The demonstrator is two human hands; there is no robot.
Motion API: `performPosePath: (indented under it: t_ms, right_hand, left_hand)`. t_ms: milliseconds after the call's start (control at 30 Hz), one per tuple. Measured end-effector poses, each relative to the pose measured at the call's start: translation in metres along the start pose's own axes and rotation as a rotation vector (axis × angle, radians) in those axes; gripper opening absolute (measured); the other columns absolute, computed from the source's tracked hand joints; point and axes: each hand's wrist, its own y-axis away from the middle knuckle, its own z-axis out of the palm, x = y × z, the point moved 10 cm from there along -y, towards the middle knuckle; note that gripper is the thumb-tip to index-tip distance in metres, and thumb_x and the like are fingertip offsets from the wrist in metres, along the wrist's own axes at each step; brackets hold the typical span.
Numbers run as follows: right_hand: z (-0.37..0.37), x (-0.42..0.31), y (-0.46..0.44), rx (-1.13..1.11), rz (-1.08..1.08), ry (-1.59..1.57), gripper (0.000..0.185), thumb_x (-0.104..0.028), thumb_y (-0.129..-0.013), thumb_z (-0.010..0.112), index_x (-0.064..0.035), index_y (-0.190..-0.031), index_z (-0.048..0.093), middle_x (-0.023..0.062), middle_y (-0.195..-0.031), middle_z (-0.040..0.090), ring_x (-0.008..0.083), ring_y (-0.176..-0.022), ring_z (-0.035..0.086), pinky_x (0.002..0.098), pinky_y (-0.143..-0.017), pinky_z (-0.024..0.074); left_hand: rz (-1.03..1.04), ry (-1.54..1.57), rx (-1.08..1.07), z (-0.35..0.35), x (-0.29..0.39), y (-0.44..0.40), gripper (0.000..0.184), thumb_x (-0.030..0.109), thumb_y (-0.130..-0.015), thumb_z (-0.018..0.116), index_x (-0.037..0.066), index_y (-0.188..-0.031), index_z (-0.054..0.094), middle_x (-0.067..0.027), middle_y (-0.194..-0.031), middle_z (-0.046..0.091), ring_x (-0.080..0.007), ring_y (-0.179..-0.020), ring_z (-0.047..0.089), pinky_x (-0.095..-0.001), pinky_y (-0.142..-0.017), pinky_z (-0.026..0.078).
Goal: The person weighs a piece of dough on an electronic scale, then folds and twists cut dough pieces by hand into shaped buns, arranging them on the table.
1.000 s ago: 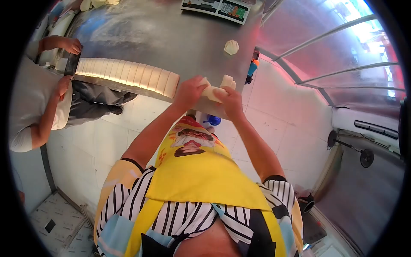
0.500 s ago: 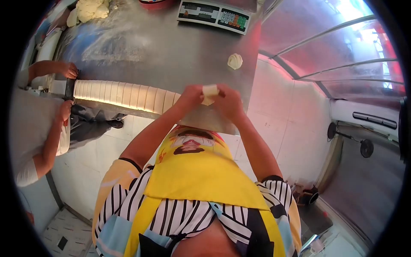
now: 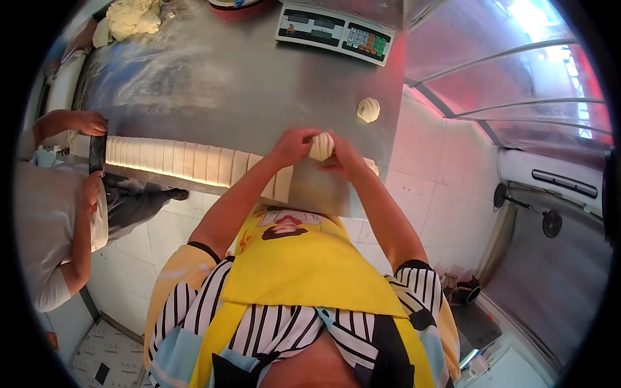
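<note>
A twisted, ridged piece of pale dough (image 3: 321,147) is held between my two hands above the metal table. My left hand (image 3: 292,147) has its fingers closed on the dough's left side. On its right side, my right hand (image 3: 345,155) grips the same piece. Another piece of dough (image 3: 372,166) shows partly behind my right wrist. A shaped dough piece (image 3: 369,110) lies on the table up and to the right. To the left, a long row of cut dough strips (image 3: 187,160) runs along the table's front edge, partly behind my left forearm.
A co-worker's hands (image 3: 92,123) hold a dark blade (image 3: 98,152) at the row's left end. A scale (image 3: 334,32) stands at the back of the metal table (image 3: 259,84). A dough lump (image 3: 134,18) and a red bowl (image 3: 240,9) are farther left.
The dough between my hands has gone from a loose folded strip to a compact ridged twist. The view has shifted, bringing more of the table's back into sight.
</note>
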Motion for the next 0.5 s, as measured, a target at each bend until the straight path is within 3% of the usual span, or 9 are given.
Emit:
performPosePath:
  t_ms: [67,200,267,367,467,500]
  right_hand:
    - [-0.011,-0.002,-0.016,-0.027,-0.044,0.05,0.038,-0.041,-0.091,0.049,-0.0042,-0.098,0.055,0.0064,-0.08,0.058,0.0168,-0.065,0.059,0.0312,-0.059,0.0533]
    - [-0.024,-0.002,-0.046,-0.055,-0.144,-0.04,0.032,-0.031,-0.091,0.051,0.0,-0.096,0.053,0.0072,-0.075,0.057,0.0165,-0.062,0.057,0.0305,-0.056,0.0526]
    - [-0.032,-0.012,-0.055,-0.076,-0.217,0.216,0.025,-0.023,-0.09,0.052,0.0,-0.099,0.051,0.0071,-0.074,0.056,0.0155,-0.058,0.057,0.0295,-0.053,0.0509]
    - [-0.033,-0.01,-0.059,-0.102,-0.25,0.525,0.018,-0.012,-0.086,0.051,-0.0006,-0.1,0.048,0.0073,-0.074,0.056,0.0148,-0.054,0.055,0.0288,-0.048,0.0483]
    - [-0.034,-0.018,-0.06,-0.016,-0.336,0.754,0.019,-0.004,-0.081,0.052,-0.0018,-0.1,0.045,0.008,-0.074,0.057,0.0148,-0.051,0.055,0.0286,-0.045,0.0466]
    - [-0.035,-0.019,-0.061,0.029,-0.375,0.817,0.021,-0.002,-0.08,0.052,-0.0023,-0.1,0.045,0.0083,-0.074,0.057,0.0149,-0.051,0.055,0.0286,-0.044,0.0462]
  left_hand:
    - [-0.084,0.059,-0.11,0.011,-0.017,-0.006,0.019,0.014,-0.082,0.059,0.003,-0.097,0.059,-0.0016,-0.078,0.058,-0.0053,-0.06,0.045,-0.022,-0.056,0.041]
    - [-0.005,-0.007,0.026,0.007,-0.035,-0.031,0.016,0.014,-0.082,0.057,0.003,-0.093,0.056,-0.0034,-0.072,0.057,-0.0077,-0.058,0.049,-0.0246,-0.053,0.042]
    - [-0.021,-0.041,0.004,0.011,-0.046,-0.038,0.015,0.013,-0.082,0.056,0.003,-0.092,0.054,-0.0044,-0.07,0.057,-0.0095,-0.058,0.052,-0.0264,-0.051,0.042]
    - [-0.238,0.01,-0.027,0.016,-0.069,-0.037,0.021,0.017,-0.076,0.059,0.003,-0.089,0.051,-0.0132,-0.073,0.061,-0.0228,-0.062,0.06,-0.0344,-0.058,0.045]
    - [-0.267,-0.078,-0.003,0.02,-0.073,-0.037,0.021,0.014,-0.075,0.06,0.004,-0.089,0.047,-0.0135,-0.07,0.06,-0.0236,-0.059,0.061,-0.0366,-0.056,0.046]
    - [-0.181,-0.144,0.038,0.019,-0.073,-0.039,0.021,0.014,-0.076,0.06,0.005,-0.089,0.047,-0.0118,-0.068,0.059,-0.0214,-0.056,0.06,-0.0351,-0.053,0.045]
